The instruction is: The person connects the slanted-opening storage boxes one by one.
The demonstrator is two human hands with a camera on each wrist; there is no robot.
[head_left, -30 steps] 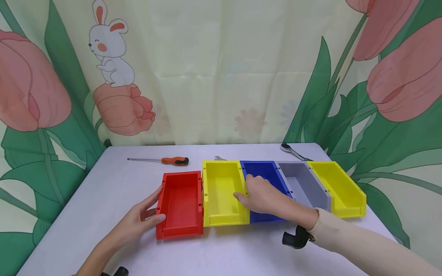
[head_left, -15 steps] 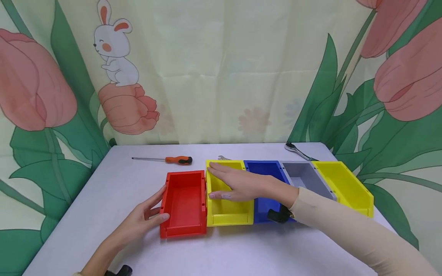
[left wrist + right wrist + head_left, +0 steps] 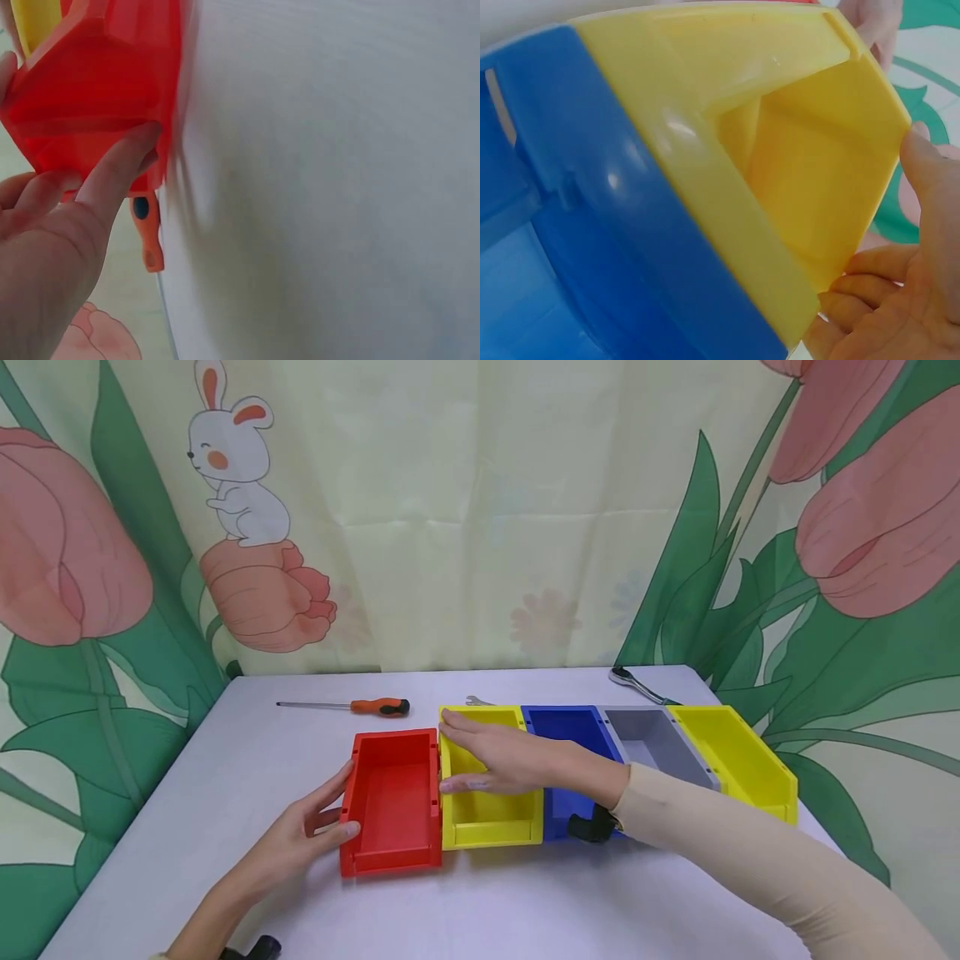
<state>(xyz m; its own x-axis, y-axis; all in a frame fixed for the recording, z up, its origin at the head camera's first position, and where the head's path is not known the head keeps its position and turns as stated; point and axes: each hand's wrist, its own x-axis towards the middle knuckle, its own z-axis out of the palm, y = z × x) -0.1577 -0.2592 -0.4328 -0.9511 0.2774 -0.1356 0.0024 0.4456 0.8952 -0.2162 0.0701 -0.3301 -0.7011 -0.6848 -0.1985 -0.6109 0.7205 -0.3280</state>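
Note:
A red storage bin [image 3: 395,810] stands at the left end of the row. My left hand [image 3: 296,843] holds its left side, with a thumb at the rim and fingers [image 3: 116,169] against the outer wall. Right beside it is a yellow bin [image 3: 491,833], level with the blue bin [image 3: 570,727]. My right hand [image 3: 506,756] reaches across the yellow bin with fingers extended. Its fingertips lie at the left wall, and the thumb [image 3: 922,154] touches the rim. The red bin sits slightly nearer me than the yellow one.
A grey bin [image 3: 652,739] and another yellow bin [image 3: 738,760] continue the row rightward. Behind lie an orange-handled screwdriver [image 3: 375,707], a wrench end [image 3: 477,700] and a ratchet [image 3: 637,685]. A printed curtain [image 3: 465,527] hangs beyond the white table [image 3: 187,793].
My right hand has moved left from the wall between the yellow and blue bins to the yellow bin's left wall. The left hand stays on the red bin.

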